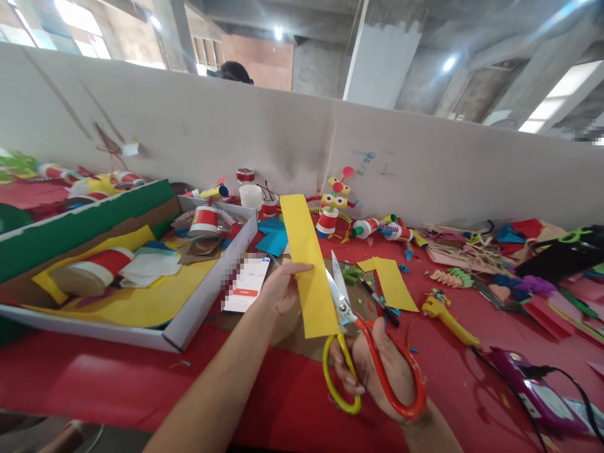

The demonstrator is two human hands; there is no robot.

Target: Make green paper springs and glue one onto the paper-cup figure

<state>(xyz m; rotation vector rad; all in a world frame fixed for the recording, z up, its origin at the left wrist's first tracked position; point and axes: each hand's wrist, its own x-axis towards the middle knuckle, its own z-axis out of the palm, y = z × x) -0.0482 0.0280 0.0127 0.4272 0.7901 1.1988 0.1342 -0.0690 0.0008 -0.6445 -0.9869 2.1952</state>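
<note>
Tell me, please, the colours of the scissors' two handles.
One handle is yellow, the other handle red; best seen in the head view.

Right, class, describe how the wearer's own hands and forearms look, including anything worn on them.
The left hand and right hand are ungloved. No sleeve shows on the left forearm or right forearm, nor any visible watch or bracelet.

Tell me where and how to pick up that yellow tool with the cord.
Probably grip the yellow tool around its slim handle, from the near side: it lies on the red table, handle slanting toward the viewer, bulkier end farther away.
</note>
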